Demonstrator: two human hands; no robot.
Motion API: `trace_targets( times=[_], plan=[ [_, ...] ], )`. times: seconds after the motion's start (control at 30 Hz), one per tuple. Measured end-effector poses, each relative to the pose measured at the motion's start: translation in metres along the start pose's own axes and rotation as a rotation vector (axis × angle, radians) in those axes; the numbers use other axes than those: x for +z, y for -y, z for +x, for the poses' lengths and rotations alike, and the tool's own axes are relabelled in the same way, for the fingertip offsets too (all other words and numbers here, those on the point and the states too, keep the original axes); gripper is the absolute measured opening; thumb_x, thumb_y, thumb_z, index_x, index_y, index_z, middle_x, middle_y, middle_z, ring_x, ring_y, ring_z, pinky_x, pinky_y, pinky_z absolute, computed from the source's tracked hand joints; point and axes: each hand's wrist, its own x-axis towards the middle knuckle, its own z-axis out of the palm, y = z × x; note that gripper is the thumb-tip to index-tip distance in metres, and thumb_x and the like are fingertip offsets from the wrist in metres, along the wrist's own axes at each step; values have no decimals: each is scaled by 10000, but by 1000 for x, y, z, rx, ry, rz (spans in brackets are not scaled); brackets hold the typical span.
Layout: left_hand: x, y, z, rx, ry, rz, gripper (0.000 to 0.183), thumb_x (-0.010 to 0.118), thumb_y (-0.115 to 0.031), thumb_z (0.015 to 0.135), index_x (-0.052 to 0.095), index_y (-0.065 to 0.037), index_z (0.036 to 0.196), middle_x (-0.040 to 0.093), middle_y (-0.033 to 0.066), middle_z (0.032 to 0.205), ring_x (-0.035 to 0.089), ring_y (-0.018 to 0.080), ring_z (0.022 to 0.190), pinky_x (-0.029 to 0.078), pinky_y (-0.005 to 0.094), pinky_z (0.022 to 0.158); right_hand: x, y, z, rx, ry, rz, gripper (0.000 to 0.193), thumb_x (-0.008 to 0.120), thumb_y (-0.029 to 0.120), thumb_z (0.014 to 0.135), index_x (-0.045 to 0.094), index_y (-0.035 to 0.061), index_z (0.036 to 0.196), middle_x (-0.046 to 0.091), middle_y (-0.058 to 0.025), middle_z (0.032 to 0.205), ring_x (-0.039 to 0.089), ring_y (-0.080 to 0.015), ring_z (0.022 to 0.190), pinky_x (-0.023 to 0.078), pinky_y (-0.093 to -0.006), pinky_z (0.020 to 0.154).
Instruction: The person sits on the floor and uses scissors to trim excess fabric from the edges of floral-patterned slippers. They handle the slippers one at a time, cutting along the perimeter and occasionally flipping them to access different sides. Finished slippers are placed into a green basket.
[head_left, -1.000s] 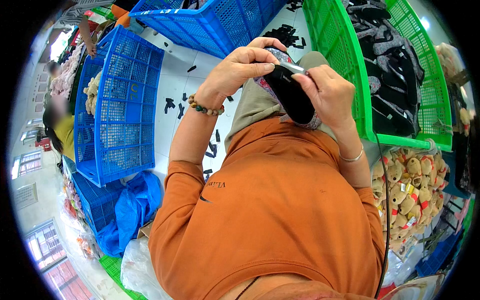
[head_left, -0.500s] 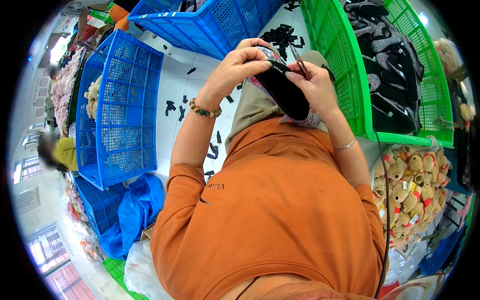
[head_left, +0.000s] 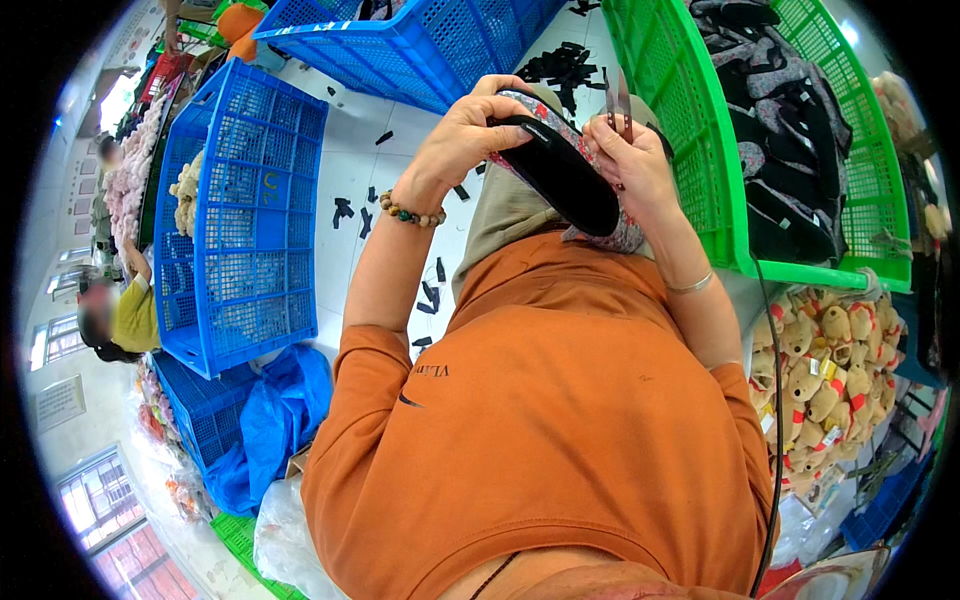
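A slipper (head_left: 560, 182) with a black sole and a red-and-grey patterned upper is held over my lap, sole facing up and tilted. My left hand (head_left: 470, 130) is closed around its upper-left end, thumb pressed on the black sole and fingers behind. In my right hand (head_left: 637, 165) is a pair of thread snips (head_left: 618, 103), gripped with the blades pointing up and away from me. The right fingers are beside the slipper's right edge; whether they touch it I cannot tell. The hidden side of the slipper faces away.
A green crate (head_left: 690, 150) at my right holds several similar slippers (head_left: 785, 150). Blue crates (head_left: 245, 220) stand at the left and ahead. Black scraps (head_left: 562, 68) litter the white floor. Plush toys (head_left: 825, 370) lie at lower right. Another person (head_left: 130, 315) is at far left.
The snips have moved off the slipper's edge and now point upward, with my right hand slightly further right. The left thumb has shifted on the sole, which now shows more fully.
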Motion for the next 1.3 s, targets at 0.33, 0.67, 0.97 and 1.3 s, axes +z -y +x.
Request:
trace_targets(
  times=[0.33,0.67,0.97,1.3],
  plan=[
    [5,-5,0,-32,13,97,92,655,-31,745,674,-26,835,432,30,1232,524,105,985,469,236,806,26,-10,9,-536,-194,-730,133,670,136,831,643,10,861,574,4,715,509,-61,646,429,-214,584],
    [1,5,1,-103,-73,0,129,629,-25,725,675,-20,846,424,47,1233,483,141,1039,427,252,843,20,5,-5,-570,-150,-834,208,752,134,728,615,40,854,547,-6,752,478,-90,555,397,-221,502],
    [-4,10,10,-194,-70,-39,142,610,-48,727,677,4,841,430,38,1210,450,150,1078,388,267,892,20,-16,22,-856,-229,-932,166,712,91,762,606,27,872,565,-63,834,534,-133,609,437,-259,535],
    [-3,19,15,-206,-95,-93,161,619,-62,727,680,-5,864,429,39,1198,444,162,1044,370,259,831,20,-6,7,-552,-174,-803,259,731,209,767,604,23,895,576,-5,796,526,-106,601,437,-233,551]
  ],
)
